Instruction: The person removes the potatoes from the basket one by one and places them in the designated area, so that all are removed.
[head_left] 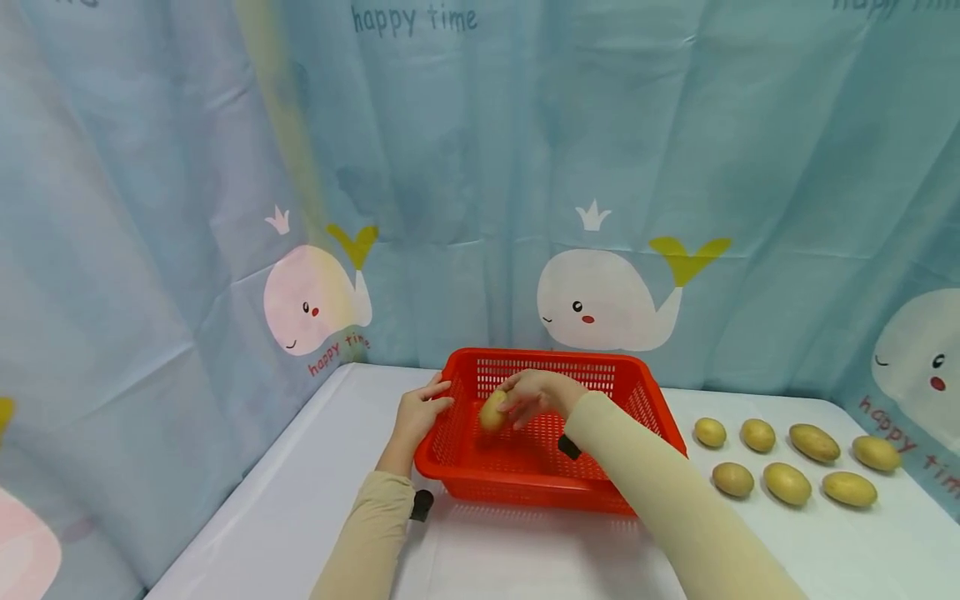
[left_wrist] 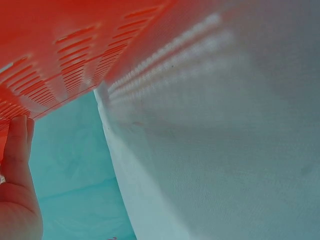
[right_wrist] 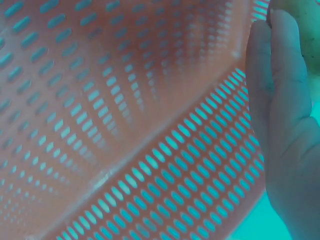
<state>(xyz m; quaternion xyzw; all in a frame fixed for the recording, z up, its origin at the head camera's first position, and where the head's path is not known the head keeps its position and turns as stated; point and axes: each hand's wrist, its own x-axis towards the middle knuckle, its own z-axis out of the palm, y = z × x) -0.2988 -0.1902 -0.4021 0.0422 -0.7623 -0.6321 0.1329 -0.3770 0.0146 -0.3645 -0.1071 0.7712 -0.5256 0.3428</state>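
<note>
A red plastic basket (head_left: pixel 540 482) with slotted walls stands on the table. My left hand (head_left: pixel 417 410) holds its left rim, and in the left wrist view the fingers (left_wrist: pixel 17 150) lie against the outer wall. Inside the basket, toward its left half, my right hand (head_left: pixel 536 393) pinches a yellow potato (head_left: pixel 492 412) above the basket floor. The right wrist view shows part of that potato (right_wrist: pixel 307 30) beyond the fingers (right_wrist: pixel 290 65), with the thumb out of sight.
Several potatoes (head_left: pixel 787 484) lie in two rows on the white tablecloth (head_left: pixel 300 517), right of the basket. Behind the table hangs a blue curtain (head_left: pixel 465 275) printed with whales.
</note>
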